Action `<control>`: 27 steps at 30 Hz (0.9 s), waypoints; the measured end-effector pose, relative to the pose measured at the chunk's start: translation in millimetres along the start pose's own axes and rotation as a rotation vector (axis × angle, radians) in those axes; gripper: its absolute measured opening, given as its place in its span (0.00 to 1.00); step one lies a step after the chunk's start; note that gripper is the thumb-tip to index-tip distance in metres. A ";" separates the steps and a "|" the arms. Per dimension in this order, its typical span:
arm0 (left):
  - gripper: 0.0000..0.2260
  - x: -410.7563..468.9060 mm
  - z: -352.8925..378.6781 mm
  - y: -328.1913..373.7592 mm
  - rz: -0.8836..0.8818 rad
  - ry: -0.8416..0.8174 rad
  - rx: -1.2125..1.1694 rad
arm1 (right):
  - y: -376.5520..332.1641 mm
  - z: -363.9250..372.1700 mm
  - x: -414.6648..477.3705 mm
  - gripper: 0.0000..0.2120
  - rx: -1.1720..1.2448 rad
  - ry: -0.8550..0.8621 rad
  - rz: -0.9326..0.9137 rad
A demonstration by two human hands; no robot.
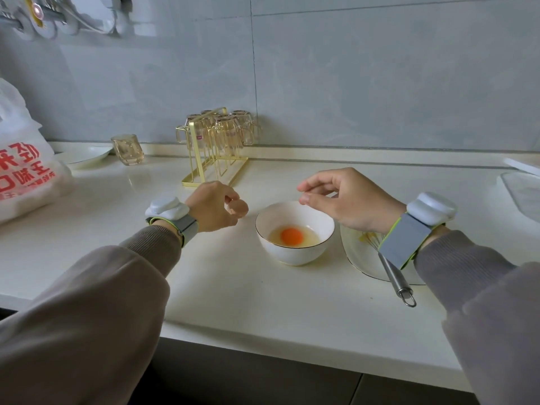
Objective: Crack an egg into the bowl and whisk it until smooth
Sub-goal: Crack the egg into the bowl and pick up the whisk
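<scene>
A white bowl with a thin gold rim sits on the counter. A raw egg lies in it, the orange yolk whole in clear white. Left of the bowl, my left hand is closed around a brown eggshell. My right hand hovers above the bowl's right rim, fingers loosely curled and apart, with nothing in it. A metal whisk rests on a white plate right of the bowl, its wires partly hidden behind my right wrist.
A gold rack of upturned glasses stands behind the bowl. A single glass and a white dish sit at the back left. A white plastic bag with red print fills the left. The counter's front edge runs below my arms.
</scene>
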State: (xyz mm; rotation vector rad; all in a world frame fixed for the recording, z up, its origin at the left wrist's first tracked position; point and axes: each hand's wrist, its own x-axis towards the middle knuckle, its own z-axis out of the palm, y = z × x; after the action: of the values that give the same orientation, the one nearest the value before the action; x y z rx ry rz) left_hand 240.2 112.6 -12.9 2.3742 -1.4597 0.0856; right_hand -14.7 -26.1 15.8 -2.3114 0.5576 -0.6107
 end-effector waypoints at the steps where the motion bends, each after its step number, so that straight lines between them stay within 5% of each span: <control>1: 0.22 -0.3 1.7 -1.1 -0.006 -0.003 0.002 | 0.2 -0.3 0.3 0.07 0.001 0.000 0.000; 10: 0.29 0.9 4.3 -2.2 0.011 -0.047 0.034 | 3.2 -4.0 -2.7 0.07 0.005 0.020 0.014; 17: 0.19 -8.8 -5.4 26.9 0.120 0.032 -0.177 | 9.4 -31.6 -19.0 0.06 -0.073 0.064 0.036; 22: 0.42 -39.3 -13.6 57.9 0.210 -0.132 -0.541 | 15.2 -54.5 -38.5 0.08 -0.291 -0.081 0.188; 27: 0.60 -49.4 3.6 74.9 0.238 -0.217 -0.381 | 4.2 -62.7 -60.5 0.18 -0.509 -0.232 0.400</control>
State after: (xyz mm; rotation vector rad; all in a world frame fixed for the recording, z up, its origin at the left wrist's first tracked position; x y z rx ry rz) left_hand 151.1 123.1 -8.0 1.9450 -1.6786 -0.3700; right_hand -99.1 -27.6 38.0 -2.5723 1.1257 -0.0009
